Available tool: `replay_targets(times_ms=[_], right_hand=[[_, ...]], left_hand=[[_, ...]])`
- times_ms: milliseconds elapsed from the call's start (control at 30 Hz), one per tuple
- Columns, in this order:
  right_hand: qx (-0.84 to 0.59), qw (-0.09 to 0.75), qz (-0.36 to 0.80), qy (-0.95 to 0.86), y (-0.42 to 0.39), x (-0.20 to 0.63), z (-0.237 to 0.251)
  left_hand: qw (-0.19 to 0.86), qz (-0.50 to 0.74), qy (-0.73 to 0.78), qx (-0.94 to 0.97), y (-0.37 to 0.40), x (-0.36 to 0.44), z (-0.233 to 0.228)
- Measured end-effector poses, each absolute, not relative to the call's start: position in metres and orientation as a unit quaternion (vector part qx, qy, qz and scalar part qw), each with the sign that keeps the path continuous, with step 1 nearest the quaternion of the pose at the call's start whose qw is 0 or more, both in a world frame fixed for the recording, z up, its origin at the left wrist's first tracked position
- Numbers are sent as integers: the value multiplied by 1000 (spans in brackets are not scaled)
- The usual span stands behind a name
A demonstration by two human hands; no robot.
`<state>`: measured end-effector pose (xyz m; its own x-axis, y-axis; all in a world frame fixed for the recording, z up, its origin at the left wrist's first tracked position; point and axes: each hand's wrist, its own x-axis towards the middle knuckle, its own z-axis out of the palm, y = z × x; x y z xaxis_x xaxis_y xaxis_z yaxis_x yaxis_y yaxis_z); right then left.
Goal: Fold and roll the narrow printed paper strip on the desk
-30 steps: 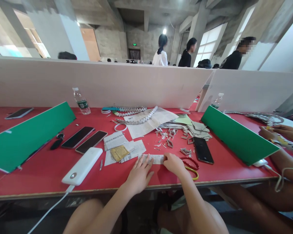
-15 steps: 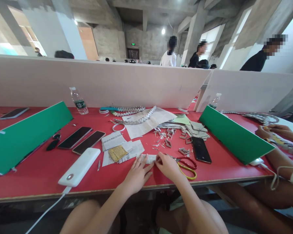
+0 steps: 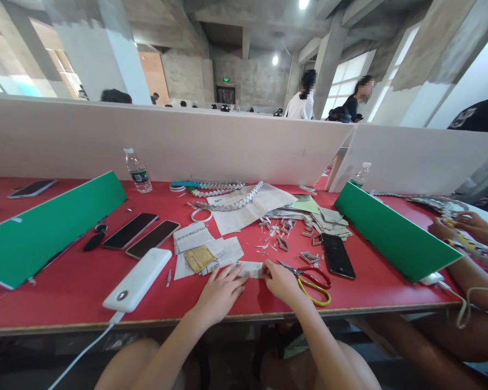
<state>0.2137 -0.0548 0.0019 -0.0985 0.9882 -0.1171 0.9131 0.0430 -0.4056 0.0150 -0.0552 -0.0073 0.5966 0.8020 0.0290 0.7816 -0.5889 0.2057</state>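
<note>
Pressing a paper strip (image 3: 252, 269) flat on the red table (image 3: 73, 287), left hand (image 3: 217, 292) fingers spread, right hand (image 3: 282, 281) fingers curled onto its right end, scissors (image 3: 311, 276) just right.

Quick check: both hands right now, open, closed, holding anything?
Left hand: open, fingers flat on the paper strip.
Right hand: curled, pressing the strip's other end; no clear grip.

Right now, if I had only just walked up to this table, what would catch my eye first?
Probably the bright red table with two green boards leaning across it. Near the front edge, the left hand and right hand press a small printed paper strip flat, with red-and-yellow scissors just to the right and a white power bank to the left.
</note>
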Motion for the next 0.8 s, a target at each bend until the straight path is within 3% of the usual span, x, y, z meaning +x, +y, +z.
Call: replay_targets(times_ms=[433,667,800], right_hand=[[-665,118,228,-702,-50,219,-7],[-603,179,268,-729,-51,228,-7],[-591,201,214,-752,-55,228,-7]], left_hand=[[154,70,470,866,-54,-20,8],[119,174,436,875,-54,-7,8],[110,189,400,890,-50,7,2]])
